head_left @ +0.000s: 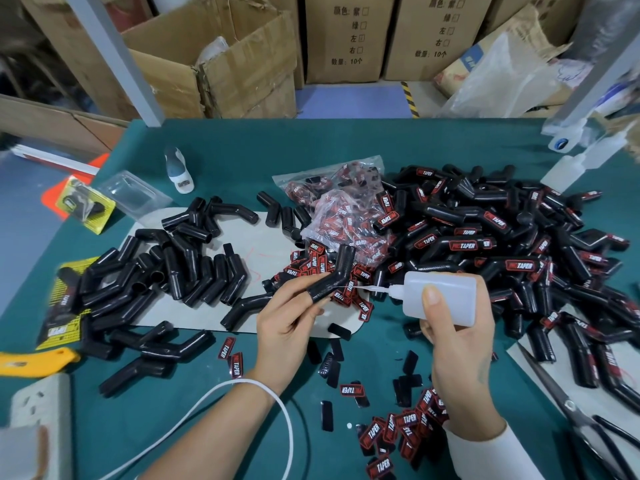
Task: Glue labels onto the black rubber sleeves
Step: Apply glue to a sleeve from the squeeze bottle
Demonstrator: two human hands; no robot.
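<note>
My left hand (pixel 289 320) holds a bent black rubber sleeve (pixel 334 276), slipped over a finger and raised above the table. My right hand (pixel 457 337) grips a white plastic glue bottle (pixel 441 299) lying sideways. Its thin nozzle (pixel 370 288) points left and touches the sleeve near the bend. Bare black sleeves (pixel 166 271) lie heaped at the left. Sleeves with red-and-black labels (pixel 502 244) are piled at the right. Loose labels (pixel 398 431) lie near my right wrist, and more labels (pixel 311 265) lie behind the held sleeve.
Clear bags of labels (pixel 341 202) lie mid-table on the green mat (pixel 242 150). Scissors (pixel 568 407) lie at the right edge, a yellow tool (pixel 34 363) and a power strip (pixel 38 400) at the left. Another bottle (pixel 178 169) lies at the back. A white cable (pixel 263 396) loops past my left wrist. Cardboard boxes (pixel 349 36) stand beyond.
</note>
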